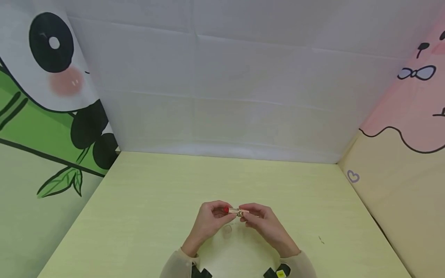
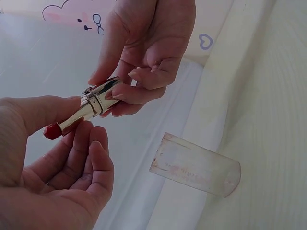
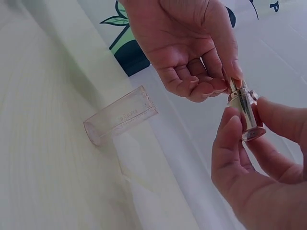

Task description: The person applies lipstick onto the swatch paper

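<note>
Step now: maybe turning or fixing the lipstick (image 1: 234,211), with its red tip (image 2: 52,131) showing.
Next move: I think it needs a snug hold on both ends, and no bump to the soft red.
Where it is: low middle of the head view, between the hands.
Left hand (image 1: 213,218): finger and thumb pinch the gold tube near the red.
Right hand (image 1: 265,222): fingers and thumb grip the shiny base.
Clear cap (image 2: 196,165): on the table (image 1: 156,185), just below the hands.

The lipstick (image 2: 98,101) is partly covered by the hands (image 1: 212,219) (image 1: 262,223), and lettering (image 2: 188,172) on the clear cap (image 2: 211,165) blurs beyond reading.
</note>
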Available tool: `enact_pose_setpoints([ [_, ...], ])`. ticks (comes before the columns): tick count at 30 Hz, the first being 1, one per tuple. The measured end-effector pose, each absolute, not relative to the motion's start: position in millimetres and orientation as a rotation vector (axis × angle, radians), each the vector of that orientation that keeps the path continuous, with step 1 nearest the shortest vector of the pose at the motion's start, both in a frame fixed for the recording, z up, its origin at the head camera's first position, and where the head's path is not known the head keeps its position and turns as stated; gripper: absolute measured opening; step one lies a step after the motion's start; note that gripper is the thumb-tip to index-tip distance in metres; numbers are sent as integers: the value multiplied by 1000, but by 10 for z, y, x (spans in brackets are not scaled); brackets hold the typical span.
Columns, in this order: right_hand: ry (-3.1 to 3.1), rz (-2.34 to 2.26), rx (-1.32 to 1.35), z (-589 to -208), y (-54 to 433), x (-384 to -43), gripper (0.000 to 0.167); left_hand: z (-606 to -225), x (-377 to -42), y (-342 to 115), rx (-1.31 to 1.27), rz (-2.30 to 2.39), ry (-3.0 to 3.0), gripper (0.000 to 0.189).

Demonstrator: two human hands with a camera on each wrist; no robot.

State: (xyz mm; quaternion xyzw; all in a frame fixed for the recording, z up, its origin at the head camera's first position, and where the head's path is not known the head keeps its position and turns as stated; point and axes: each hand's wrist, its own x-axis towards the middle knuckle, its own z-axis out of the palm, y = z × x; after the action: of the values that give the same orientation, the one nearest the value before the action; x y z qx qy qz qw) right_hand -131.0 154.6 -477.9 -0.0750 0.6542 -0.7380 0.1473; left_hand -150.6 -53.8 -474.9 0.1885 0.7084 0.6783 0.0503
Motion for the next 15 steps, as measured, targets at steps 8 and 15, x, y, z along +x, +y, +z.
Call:
enact_pose_setpoints([
  [8, 1995, -2094, -198, -4766, 1590, -1406, 38, -4501, -1465, -497, 588, 2054, 2170, 17],
  [15, 2027, -2075, -164, -4770, 1634, -1478, 38, -4708, -1593, -422, 596, 2070, 2203, 18],
])
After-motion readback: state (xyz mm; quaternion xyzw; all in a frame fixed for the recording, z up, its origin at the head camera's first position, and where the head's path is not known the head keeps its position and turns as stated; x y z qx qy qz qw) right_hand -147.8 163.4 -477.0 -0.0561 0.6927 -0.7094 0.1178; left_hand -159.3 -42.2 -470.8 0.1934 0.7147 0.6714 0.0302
